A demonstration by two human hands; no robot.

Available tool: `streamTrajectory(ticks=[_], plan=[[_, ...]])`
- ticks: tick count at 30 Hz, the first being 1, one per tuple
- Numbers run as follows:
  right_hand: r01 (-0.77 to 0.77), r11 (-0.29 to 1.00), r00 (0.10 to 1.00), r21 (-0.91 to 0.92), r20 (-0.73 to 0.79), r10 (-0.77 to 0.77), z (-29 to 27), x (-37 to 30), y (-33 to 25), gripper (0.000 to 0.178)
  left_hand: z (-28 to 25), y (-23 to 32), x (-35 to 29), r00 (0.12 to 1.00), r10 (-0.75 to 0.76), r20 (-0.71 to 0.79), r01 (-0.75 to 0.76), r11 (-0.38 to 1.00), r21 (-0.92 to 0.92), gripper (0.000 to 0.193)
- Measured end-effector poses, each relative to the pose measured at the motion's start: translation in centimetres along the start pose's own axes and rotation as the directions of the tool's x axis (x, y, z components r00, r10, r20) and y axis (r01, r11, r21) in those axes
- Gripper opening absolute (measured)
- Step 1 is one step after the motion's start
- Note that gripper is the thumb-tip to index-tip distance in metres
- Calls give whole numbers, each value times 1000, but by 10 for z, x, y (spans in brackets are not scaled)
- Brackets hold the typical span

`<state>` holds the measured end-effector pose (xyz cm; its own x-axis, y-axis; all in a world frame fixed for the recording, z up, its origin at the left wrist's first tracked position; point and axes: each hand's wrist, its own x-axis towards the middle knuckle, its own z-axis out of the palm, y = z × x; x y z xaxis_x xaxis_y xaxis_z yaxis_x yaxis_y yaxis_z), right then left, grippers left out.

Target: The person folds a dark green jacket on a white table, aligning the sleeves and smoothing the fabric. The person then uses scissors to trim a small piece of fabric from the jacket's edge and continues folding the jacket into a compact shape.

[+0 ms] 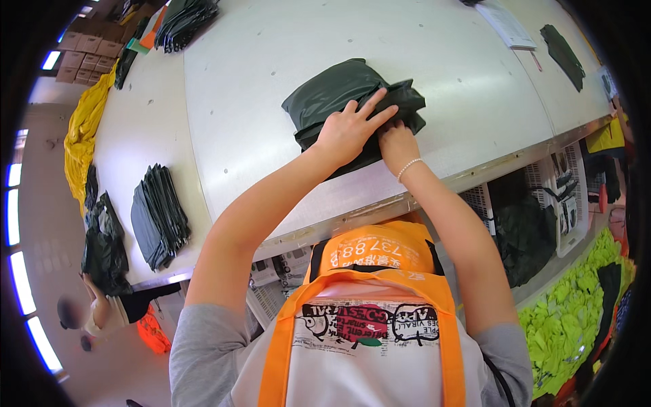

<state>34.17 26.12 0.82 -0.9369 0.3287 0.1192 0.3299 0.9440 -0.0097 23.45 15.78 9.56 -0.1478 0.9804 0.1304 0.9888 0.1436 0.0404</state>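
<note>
A dark green, glossy folded bundle (pixel 332 91) lies on the pale table in front of me, its right end crumpled into loose folds. It looks like thin plastic or coated cloth; I cannot tell which. My left hand (pixel 347 130) rests across the bundle's near right part, fingers stretched out and spread. Close beside it, my right hand (pixel 399 144) has its fingers curled at the near right end. Its fingertips are partly hidden among the dark folds and seem closed on them. A beaded bracelet circles the right wrist.
A row of flat dark green pieces (pixel 161 216) lies at the table's left; another stack (pixel 183 26) sits far left. Papers (pixel 507 26) and a dark strip (pixel 563 57) lie far right. White crates (pixel 573 197) and lime-yellow cloth (pixel 569 319) are below the right edge. Someone stands at left.
</note>
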Motion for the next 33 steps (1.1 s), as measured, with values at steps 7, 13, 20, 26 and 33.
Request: streamTrajectory(ticks=[7,13,20,26,33], plan=[[129,991,987,46,93,-133,-14,-37,54,20,42,8,-25,974,126,189,-152,980,127,53],[541,839,836,-60,-71,-544,-39,-31,99,23,80,72,-31,953,80,292,-227,828,513,41],[238,906,845,349,386,-371,-54,-47,54,19,53,47,-16,912,12,411,58,986,-159,60],[86,738,900,670,265,-345,-8,-81,-33,24,67,21,23,908,-6,420,194,893,-407,63],[136,643,974,754,16,-225,-24,-78,-32,7,103,32,15,971,-231,-67,187,898,-400,48]])
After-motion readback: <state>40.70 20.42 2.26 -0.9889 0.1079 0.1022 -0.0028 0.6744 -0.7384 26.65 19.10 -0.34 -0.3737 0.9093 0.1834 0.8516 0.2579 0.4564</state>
